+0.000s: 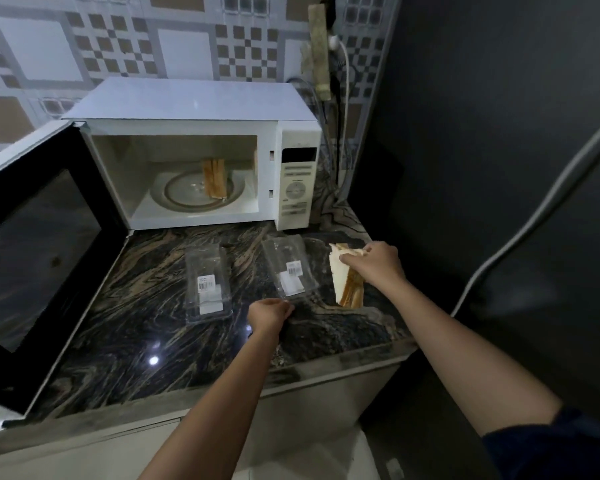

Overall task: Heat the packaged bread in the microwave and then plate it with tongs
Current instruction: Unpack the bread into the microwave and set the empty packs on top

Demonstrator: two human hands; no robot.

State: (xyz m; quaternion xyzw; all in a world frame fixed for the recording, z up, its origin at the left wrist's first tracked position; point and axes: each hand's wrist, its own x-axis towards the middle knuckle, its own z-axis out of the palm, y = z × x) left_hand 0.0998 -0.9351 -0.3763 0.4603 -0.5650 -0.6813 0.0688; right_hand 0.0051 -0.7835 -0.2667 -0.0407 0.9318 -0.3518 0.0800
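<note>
Marble counter (125, 327): two clear packages (207, 285), white barcode labels (294, 270), print unreadable.

Both of the person's forearms are bare down to the left hand (270, 314) and right hand (378, 263), with 1 dark navy sleeve (551, 448) covering the right upper arm.

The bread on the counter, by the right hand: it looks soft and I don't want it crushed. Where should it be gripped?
Grip the bread across its flat cut faces near the far end, where the right hand already rests, coming from above. It lies as a long stacked wedge, so a spread hold keeps the slices together.
</note>
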